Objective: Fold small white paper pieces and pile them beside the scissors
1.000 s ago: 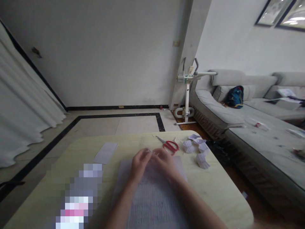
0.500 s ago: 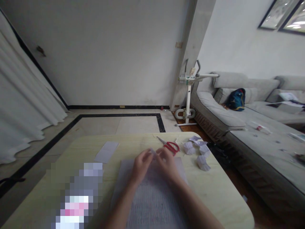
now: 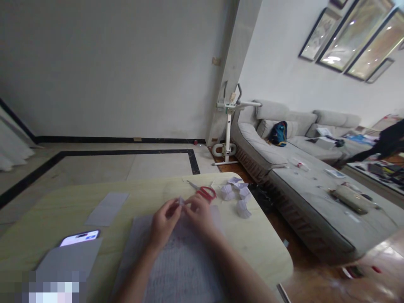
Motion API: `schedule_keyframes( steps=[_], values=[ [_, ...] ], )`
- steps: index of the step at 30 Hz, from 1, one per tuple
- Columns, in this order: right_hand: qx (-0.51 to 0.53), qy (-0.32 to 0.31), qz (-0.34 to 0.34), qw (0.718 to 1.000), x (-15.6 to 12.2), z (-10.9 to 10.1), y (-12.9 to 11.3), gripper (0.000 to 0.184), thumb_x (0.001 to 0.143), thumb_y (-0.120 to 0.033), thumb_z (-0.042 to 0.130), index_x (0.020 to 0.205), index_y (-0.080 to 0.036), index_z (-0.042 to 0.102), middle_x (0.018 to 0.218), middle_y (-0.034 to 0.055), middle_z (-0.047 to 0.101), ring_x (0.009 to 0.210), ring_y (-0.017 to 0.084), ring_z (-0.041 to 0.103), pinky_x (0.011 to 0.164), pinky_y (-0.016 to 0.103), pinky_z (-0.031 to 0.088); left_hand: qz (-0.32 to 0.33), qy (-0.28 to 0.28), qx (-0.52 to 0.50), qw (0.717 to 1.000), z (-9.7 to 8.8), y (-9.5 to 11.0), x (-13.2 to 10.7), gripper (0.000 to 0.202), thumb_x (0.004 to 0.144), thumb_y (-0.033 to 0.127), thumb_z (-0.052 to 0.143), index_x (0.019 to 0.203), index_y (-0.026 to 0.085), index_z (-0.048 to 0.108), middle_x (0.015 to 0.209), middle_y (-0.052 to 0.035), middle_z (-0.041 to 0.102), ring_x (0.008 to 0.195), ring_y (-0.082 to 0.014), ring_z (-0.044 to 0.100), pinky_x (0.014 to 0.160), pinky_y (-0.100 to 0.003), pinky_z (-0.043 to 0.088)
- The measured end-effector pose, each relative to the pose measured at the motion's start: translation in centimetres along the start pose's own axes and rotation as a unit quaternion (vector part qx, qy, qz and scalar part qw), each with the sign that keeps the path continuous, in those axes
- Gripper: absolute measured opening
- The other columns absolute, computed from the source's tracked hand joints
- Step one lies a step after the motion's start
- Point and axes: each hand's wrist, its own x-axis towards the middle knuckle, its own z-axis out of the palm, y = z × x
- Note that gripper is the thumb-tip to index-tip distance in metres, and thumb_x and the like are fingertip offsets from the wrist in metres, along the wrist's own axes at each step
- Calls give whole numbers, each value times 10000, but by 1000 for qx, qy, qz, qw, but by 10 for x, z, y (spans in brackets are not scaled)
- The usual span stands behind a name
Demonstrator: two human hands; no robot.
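Both my hands meet over a large sheet of paper (image 3: 186,261) covered in fine lines and blurred writing. My left hand (image 3: 166,219) pinches a small piece of folded white paper (image 3: 181,201) between thumb and fingers. On the other side of that piece, my right hand (image 3: 198,212) is closed on it too. Its exact folds are too small and blurred to tell. Just beyond my right hand lie red-handled scissors (image 3: 206,193), blades pointing left. Several folded paper pieces (image 3: 243,209) are grouped to the right of the scissors.
A blank paper slip (image 3: 107,209) lies on the table (image 3: 261,252) to the left. Nearer, a phone (image 3: 80,238) is partly covered by grey paper (image 3: 71,256). A sofa (image 3: 309,210) and white exercise machine (image 3: 227,130) stand beyond the table. A dark-clothed person (image 3: 385,143) is at far right.
The view has swung to the right, so the table and hands sit further left in it. The phone and the person have come into view. Both hands still hold the small paper.
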Motion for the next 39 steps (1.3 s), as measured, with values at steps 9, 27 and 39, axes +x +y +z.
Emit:
schedule_keyframes(
  steps=[9, 27, 39],
  values=[
    [-1, -2, 24, 1000, 14, -8, -11, 20, 741, -166, 595, 728, -179, 604, 744, 7, 555, 614, 113, 513, 551, 221, 429, 21, 11, 0, 1000, 1, -1, 0, 470, 792, 415, 556, 1181, 153, 532, 960, -93, 687, 838, -206, 666, 741, -294, 521],
    [-308, 120, 96, 939, -68, -154, 66, 187, 732, -295, 567, 752, -174, 708, 862, 108, 655, 789, 240, 610, 748, 365, 465, 4, 30, -17, 999, 5, -1, 2, 370, 788, 427, 510, 1043, 166, 571, 770, -48, 663, 632, -171, 641, 514, -240, 491],
    [-354, 129, 50, 925, -74, -136, 57, 190, 800, -281, 542, 767, -171, 694, 841, 99, 575, 794, 229, 543, 732, 370, 452, 15, 20, 7, 1000, 6, -2, 1, 328, 808, 424, 483, 967, 165, 606, 706, -30, 651, 612, -163, 627, 548, -247, 487]
  ],
)
